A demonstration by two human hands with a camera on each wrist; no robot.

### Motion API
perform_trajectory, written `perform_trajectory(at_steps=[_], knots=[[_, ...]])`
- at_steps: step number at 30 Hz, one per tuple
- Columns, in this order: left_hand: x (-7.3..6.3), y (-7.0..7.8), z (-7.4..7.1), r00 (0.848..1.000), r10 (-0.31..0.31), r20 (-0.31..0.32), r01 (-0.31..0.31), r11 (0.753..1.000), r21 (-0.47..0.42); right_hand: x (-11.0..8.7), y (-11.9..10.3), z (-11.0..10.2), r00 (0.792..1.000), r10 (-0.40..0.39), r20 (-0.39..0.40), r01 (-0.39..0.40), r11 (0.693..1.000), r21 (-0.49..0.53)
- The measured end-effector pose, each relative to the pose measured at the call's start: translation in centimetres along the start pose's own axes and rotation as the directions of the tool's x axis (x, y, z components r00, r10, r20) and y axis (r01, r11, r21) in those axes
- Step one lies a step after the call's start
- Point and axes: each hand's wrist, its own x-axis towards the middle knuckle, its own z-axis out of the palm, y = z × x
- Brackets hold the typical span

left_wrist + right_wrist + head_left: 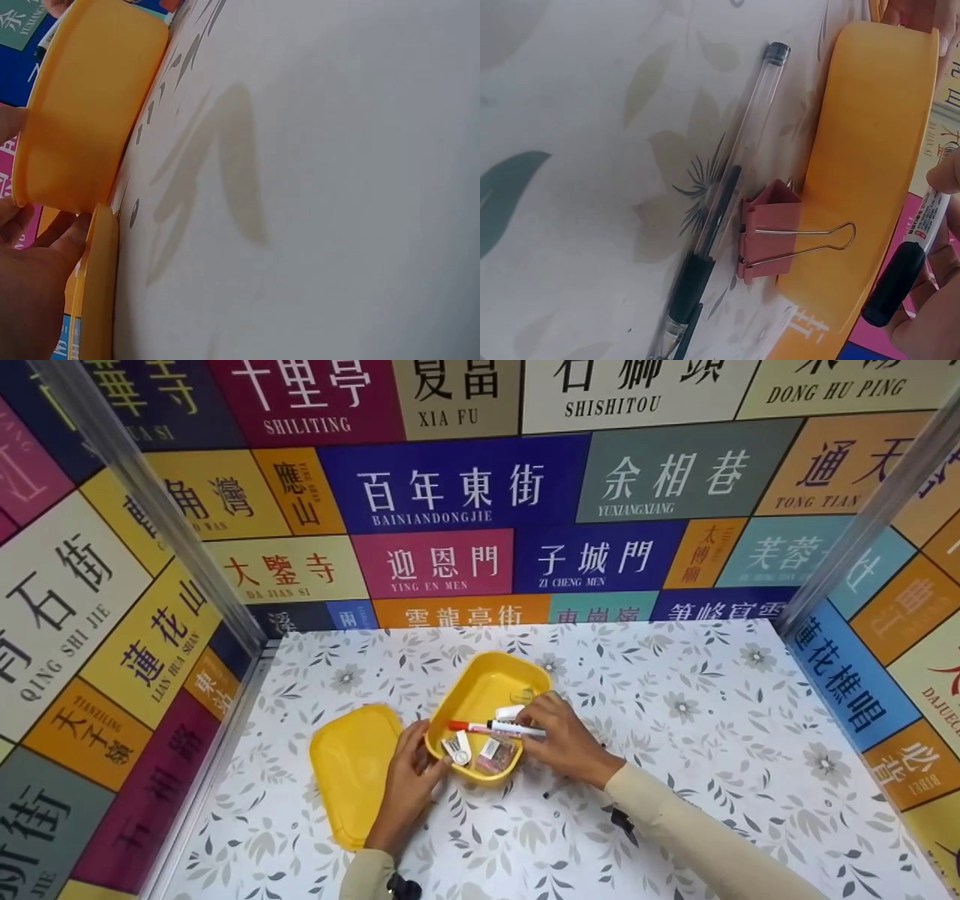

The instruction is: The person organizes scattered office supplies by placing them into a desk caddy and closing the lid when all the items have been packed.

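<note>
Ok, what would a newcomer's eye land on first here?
Probably the bright yellow box on the flowered table, its matching lid lying to its left. Next, perhaps the black-capped marker that the right hand holds over the box's right side. The colourful lettered wall behind also stands out.

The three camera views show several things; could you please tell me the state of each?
Yellow box: open, gripped by the left hand.
Yellow lid: off, lying beside the box.
Black-ended marker: apparently capped, held by the right hand.
Red-ended marker: cap state unclear.
Clear pen: lying on the table; cap state unclear.
Pink binder clip: beside the box, apparently clamping nothing.
</note>
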Motion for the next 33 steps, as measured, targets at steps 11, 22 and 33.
perform_trajectory(at_steps=[11,22,33], knots=[[-0.1,-0.2,-0.1,1.000,0.021,-0.002,-0.021,1.000,-0.020,1.0,0.6,0.6,0.997,-0.064,-0.041,0.063,0.998,-0.028],[0.0,-0.2,0.0,1.000,0.024,-0.002,-0.024,0.999,-0.028,2.2,0.9,1.4,0.996,-0.087,-0.026,0.086,0.996,-0.028],[-0.1,-0.3,-0.2,0.999,0.045,0.010,-0.045,0.998,-0.032,3.0,1.3,2.1,0.992,-0.124,-0.028,0.124,0.992,-0.025]])
